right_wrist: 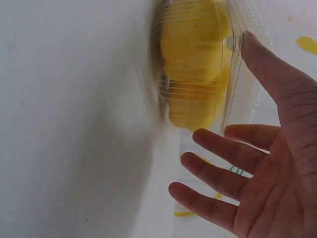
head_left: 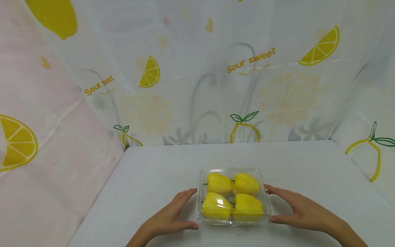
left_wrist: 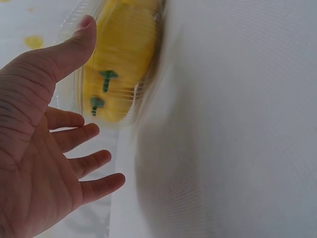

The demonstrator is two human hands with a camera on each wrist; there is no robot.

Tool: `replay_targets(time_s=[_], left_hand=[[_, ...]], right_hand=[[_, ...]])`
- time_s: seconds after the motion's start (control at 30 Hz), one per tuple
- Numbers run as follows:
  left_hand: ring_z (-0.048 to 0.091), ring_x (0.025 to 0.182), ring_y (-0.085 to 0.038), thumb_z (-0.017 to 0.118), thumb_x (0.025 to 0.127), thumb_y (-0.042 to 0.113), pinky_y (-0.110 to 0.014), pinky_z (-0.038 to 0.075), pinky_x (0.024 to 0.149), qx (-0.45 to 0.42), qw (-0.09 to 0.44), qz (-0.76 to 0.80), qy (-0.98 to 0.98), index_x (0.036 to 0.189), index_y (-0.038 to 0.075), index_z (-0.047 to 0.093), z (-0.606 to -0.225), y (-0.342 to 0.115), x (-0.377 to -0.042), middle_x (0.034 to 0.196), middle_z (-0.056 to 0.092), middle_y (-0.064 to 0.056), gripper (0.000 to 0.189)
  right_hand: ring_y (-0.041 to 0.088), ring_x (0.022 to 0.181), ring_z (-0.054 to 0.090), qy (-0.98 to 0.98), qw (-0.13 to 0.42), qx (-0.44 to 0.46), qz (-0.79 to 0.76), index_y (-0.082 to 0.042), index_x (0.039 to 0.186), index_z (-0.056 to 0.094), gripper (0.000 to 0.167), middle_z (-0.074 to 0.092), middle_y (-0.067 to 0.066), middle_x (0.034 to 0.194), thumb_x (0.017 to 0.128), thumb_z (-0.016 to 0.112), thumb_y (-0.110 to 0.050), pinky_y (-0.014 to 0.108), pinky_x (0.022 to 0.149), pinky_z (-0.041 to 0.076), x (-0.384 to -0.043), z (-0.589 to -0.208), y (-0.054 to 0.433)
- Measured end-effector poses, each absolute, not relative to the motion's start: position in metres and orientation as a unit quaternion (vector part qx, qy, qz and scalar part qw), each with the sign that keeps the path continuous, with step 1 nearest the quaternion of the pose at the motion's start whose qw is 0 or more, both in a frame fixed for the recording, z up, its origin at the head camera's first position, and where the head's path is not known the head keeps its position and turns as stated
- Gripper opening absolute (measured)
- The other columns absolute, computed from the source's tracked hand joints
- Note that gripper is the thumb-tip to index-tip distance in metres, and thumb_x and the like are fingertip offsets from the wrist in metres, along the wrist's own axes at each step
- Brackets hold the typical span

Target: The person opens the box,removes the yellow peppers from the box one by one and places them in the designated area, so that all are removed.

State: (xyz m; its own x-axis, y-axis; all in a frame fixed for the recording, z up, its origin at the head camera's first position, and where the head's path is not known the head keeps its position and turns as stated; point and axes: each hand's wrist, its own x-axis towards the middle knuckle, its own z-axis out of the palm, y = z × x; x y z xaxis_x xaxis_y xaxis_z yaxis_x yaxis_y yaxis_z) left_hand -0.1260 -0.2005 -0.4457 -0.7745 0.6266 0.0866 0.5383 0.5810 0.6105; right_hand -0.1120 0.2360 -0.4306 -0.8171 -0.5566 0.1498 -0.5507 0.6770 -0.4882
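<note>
A clear plastic clamshell box (head_left: 200,178) sits at the front middle of the table, holding several yellow bell peppers (head_left: 246,184). Green stems (left_wrist: 106,79) show through its wall in the left wrist view. My left hand (head_left: 169,216) is at the box's left side, thumb and fingers spread apart, fingertips right by the rim. Opposite it, my right hand (head_left: 303,211) has its index finger and thumb at the right edge. In the right wrist view the right thumb (right_wrist: 270,64) lies along the rim near a small round snap (right_wrist: 231,43), and the other fingers are extended.
The white table (head_left: 163,164) stretches out behind the box and to both sides. A pale cloth backdrop (head_left: 191,96) printed with lemons and lettering stands along its back edge. More of this cloth (head_left: 61,144) hangs at the left, pinkish in tone.
</note>
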Motion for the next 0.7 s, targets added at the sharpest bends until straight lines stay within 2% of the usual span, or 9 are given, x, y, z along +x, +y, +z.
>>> replay_targets(time_s=[0.13, 0.3, 0.43, 0.57, 0.7], left_hand=[[0.035, 0.138, -0.024, 0.075, 0.078, 0.058, -0.051, 0.037, 0.106, 0.321, 0.068, 0.325, 0.887, 0.154, 0.017, 0.028, -0.4476, -0.1978, -0.1245, 0.153, 0.035, -0.004, 0.099], [0.036, 0.138, -0.024, 0.079, 0.079, 0.051, -0.05, 0.038, 0.105, 0.305, 0.091, 0.351, 0.881, 0.154, 0.016, 0.029, -0.4473, -0.1943, -0.1238, 0.153, 0.035, -0.002, 0.096], [0.043, 0.133, -0.023, 0.081, 0.08, 0.042, -0.042, 0.045, 0.1, 0.307, 0.098, 0.38, 0.867, 0.151, 0.013, 0.033, -0.4476, -0.1925, -0.1243, 0.149, 0.041, -0.002, 0.092], [0.05, 0.125, -0.024, 0.083, 0.078, 0.041, -0.04, 0.049, 0.094, 0.316, 0.092, 0.415, 0.849, 0.148, 0.01, 0.037, -0.4493, -0.1925, -0.1252, 0.143, 0.047, -0.002, 0.089], [0.053, 0.12, -0.021, 0.085, 0.075, 0.042, -0.038, 0.051, 0.09, 0.323, 0.072, 0.427, 0.841, 0.146, 0.012, 0.042, -0.4509, -0.1924, -0.1256, 0.143, 0.045, 0.0, 0.088]], right_hand=[[0.016, 0.113, 0.06, 0.904, 0.039, -0.308, -0.295, -0.02, 0.154, 0.035, 0.08, 0.062, -0.002, 0.129, 0.088, 0.07, -0.049, 0.038, 0.083, 0.053, -0.113, -0.4314, 0.2366], [0.01, 0.105, 0.062, 0.888, 0.078, -0.306, -0.334, -0.015, 0.155, 0.032, 0.08, 0.064, 0.002, 0.124, 0.09, 0.07, -0.043, 0.035, 0.075, 0.053, -0.114, -0.432, 0.2366], [0.008, 0.102, 0.062, 0.874, 0.083, -0.317, -0.359, -0.008, 0.154, 0.032, 0.08, 0.064, 0.005, 0.123, 0.091, 0.07, -0.04, 0.031, 0.076, 0.053, -0.1151, -0.4333, 0.2354], [0.008, 0.103, 0.062, 0.86, 0.095, -0.328, -0.38, -0.003, 0.153, 0.031, 0.08, 0.064, 0.01, 0.124, 0.091, 0.071, -0.036, 0.031, 0.077, 0.054, -0.1168, -0.4352, 0.235], [0.008, 0.103, 0.062, 0.85, 0.099, -0.342, -0.389, 0.001, 0.152, 0.03, 0.08, 0.065, 0.012, 0.122, 0.092, 0.071, -0.033, 0.031, 0.077, 0.054, -0.1172, -0.4343, 0.2354]])
